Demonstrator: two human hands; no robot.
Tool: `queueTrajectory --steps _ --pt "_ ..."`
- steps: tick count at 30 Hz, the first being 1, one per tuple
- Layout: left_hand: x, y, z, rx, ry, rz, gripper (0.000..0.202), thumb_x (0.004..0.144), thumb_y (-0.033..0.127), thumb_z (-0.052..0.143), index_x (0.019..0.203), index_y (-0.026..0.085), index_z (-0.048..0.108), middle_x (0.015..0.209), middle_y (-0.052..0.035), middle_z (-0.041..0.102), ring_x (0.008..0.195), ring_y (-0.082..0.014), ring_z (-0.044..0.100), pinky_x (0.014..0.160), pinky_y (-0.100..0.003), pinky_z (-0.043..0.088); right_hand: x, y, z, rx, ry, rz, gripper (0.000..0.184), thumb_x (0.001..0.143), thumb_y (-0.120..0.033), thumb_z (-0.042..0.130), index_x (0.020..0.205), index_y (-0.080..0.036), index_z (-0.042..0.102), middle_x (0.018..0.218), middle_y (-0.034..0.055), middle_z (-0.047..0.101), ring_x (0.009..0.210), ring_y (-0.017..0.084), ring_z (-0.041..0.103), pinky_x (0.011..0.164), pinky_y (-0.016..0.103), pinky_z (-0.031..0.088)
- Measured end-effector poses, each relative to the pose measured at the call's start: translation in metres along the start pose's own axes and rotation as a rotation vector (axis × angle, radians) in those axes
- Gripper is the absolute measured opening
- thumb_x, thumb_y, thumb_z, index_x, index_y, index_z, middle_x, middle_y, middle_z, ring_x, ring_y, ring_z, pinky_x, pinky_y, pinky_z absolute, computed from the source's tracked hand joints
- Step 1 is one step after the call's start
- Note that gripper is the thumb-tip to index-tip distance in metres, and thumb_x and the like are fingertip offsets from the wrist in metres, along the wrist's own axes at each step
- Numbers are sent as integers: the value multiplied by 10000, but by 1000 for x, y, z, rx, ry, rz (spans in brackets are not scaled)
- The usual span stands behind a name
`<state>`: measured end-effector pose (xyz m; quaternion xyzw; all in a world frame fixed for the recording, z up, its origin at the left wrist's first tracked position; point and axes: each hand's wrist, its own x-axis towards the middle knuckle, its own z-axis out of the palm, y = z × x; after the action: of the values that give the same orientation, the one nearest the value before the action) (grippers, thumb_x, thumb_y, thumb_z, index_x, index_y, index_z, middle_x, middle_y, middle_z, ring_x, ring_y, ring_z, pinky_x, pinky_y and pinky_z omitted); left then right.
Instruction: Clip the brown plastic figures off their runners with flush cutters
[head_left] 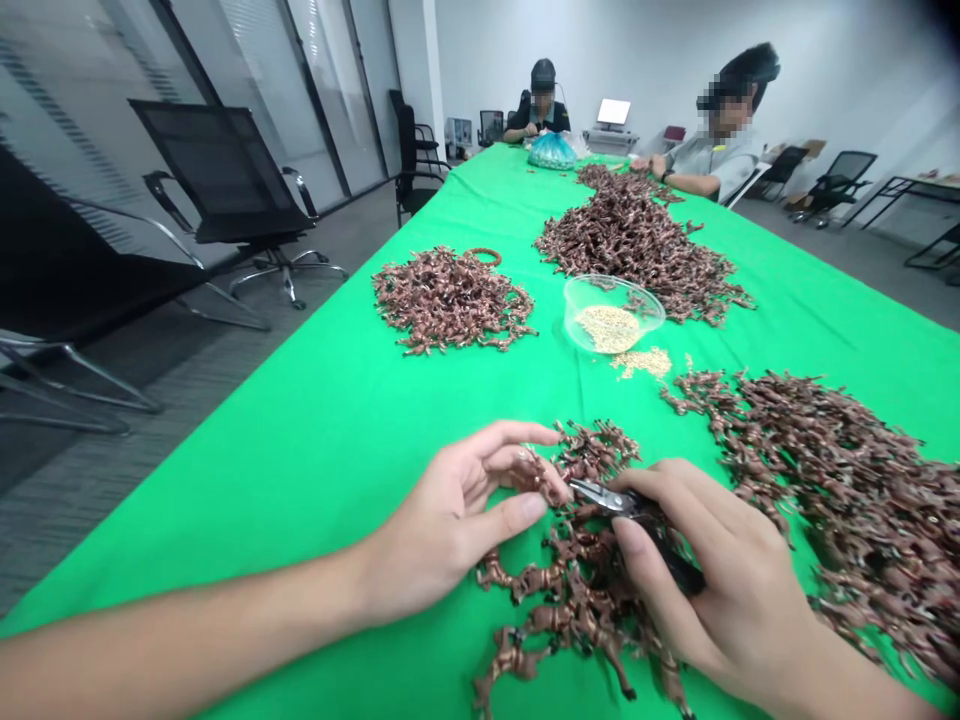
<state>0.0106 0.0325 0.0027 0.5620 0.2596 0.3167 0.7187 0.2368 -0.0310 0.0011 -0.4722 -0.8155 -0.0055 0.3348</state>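
My left hand (457, 510) pinches one small copper-brown figure (534, 474) between thumb and fingers, at the near edge of a small heap of the same figures (577, 590). My right hand (705, 570) is closed round a pair of small black-handled pliers (604, 494), whose metal jaws point left and touch the piece in my left hand. Both hands rest on the green tablecloth (315, 440).
A clear bowl of tiny golden bits (611, 312) stands mid-table with spilled bits (643, 362) beside it. Large brown heaps lie right (847, 480), left (450, 298) and farther back (637, 245). Two people sit at the far end. Black chairs (225, 180) stand left.
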Motion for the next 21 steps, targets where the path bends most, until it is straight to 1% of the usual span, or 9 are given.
queueTrajectory --steps 4,8,11,13,16,18,21 --pt "0 5 2 -76 3 -49 349 930 170 567 1277 161 528 950 -50 639 943 -193 571 877 -320 386 -1 0 1 12 -1 -4 244 907 -188 570 1136 -105 573 862 75 583 758 169 529 626 309 454" --pt "-2 3 2 -166 -10 -61 354 873 157 488 1224 139 536 856 -37 574 831 -188 481 793 -324 352 -2 0 2 15 -3 -18 263 905 -190 568 1153 -104 562 866 79 586 762 174 537 629 308 469" --pt "-3 2 0 -163 -52 -63 385 850 172 509 1233 143 526 862 -27 533 806 -177 426 770 -316 337 -2 0 3 12 -6 -22 264 906 -202 566 1153 -109 561 864 78 589 759 176 536 625 310 469" --pt "-4 3 0 -127 -75 -86 375 868 185 545 1241 151 521 859 -14 506 779 -163 409 742 -306 335 -2 0 4 12 -10 -22 261 909 -207 564 1151 -108 563 864 78 591 757 175 535 625 312 468" --pt "-4 6 3 -79 -77 -108 349 934 215 574 1270 165 494 907 -17 519 817 -153 462 759 -296 366 -2 -1 4 16 -17 -25 250 914 -208 560 1143 -108 565 860 75 593 746 171 533 619 311 464" --pt "-4 6 5 -75 -83 -96 353 965 230 577 1297 179 469 999 -39 551 899 -157 525 820 -300 407 -2 -2 3 22 -22 -25 243 914 -204 560 1136 -107 566 859 75 594 743 170 533 618 312 463" --pt "-3 1 6 -101 -75 -79 380 960 232 621 1300 186 459 1091 -63 583 981 -163 599 902 -316 454 -3 -1 3 18 -22 -23 252 911 -201 561 1143 -103 565 865 83 600 752 178 538 623 321 466"
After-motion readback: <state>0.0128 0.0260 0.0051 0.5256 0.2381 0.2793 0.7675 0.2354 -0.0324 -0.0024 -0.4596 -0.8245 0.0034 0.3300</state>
